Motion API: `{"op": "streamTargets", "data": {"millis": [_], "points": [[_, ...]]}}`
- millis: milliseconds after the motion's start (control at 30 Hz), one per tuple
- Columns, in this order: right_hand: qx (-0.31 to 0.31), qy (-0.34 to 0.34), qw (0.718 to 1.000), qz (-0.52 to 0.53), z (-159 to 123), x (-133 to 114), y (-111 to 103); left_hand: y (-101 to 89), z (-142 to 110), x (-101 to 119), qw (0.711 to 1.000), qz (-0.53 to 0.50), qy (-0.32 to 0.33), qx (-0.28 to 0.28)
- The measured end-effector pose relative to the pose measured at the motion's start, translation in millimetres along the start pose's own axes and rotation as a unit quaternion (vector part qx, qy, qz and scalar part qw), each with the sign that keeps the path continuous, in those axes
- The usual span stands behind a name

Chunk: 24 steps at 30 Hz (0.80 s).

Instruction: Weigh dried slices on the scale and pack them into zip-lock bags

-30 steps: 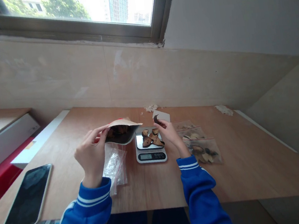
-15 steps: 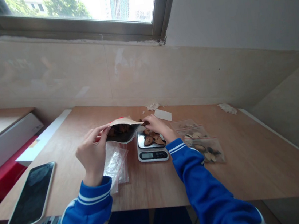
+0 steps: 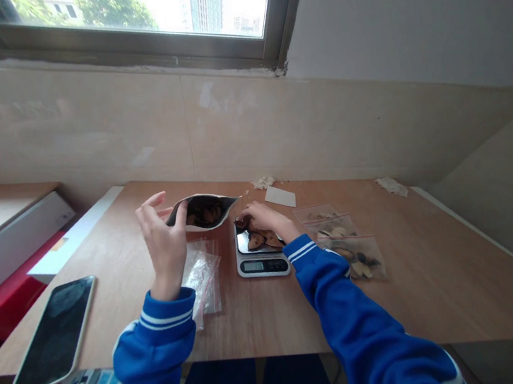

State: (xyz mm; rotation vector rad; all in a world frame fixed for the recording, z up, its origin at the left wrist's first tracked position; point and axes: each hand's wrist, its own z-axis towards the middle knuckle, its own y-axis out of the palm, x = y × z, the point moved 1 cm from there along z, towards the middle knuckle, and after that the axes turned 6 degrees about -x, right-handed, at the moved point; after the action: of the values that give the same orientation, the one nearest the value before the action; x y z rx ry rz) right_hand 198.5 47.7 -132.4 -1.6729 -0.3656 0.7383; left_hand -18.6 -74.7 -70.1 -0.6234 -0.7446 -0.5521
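Table: wooden table [image 3: 421, 296], digital kitchen scale [image 3: 263, 266] on it
Scale: dried dark slices [image 3: 256, 240] on its platter
Left hand [image 3: 164, 245]: fingers spread wide, thumb holding open foil-lined pouch [image 3: 203, 212] above the table
Right hand [image 3: 265, 217]: narrow pinch on a slice, just over the scale

Left hand [image 3: 163, 245] raised, fingers splayed, thumb forward; right hand [image 3: 264, 217] extended low, fingers curled downward.

from where i'm watching, this reads as a plain indoor workroom: a bare wooden table [image 3: 440, 294] with a digital scale [image 3: 263, 265] at 12 o'clock, a beige wall [image 3: 304, 123] beyond, and a window [image 3: 129, 13] showing high-rise towers.
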Motion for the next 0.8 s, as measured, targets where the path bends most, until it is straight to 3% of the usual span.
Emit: {"op": "streamTargets", "data": {"millis": [133,233,300,600,800], "points": [[0.024,-0.023,0.999,-0.012,-8,1,-4,14.0,15,2,0.994,-0.090,-0.012,0.060],[0.073,-0.031,0.996,0.028,-19,3,-7,20.6,25,2,0.990,-0.096,0.001,0.107],[0.114,-0.031,0.991,0.060,-29,4,-10,23.1,29,-2,0.990,-0.094,0.009,0.108],[0.270,0.029,0.955,0.122,-91,12,-8,24.8,27,-30,0.992,-0.126,-0.010,0.006],[0.320,0.107,0.934,0.118,-139,21,31,25.8,16,-54,0.996,-0.068,-0.034,-0.053]]}}
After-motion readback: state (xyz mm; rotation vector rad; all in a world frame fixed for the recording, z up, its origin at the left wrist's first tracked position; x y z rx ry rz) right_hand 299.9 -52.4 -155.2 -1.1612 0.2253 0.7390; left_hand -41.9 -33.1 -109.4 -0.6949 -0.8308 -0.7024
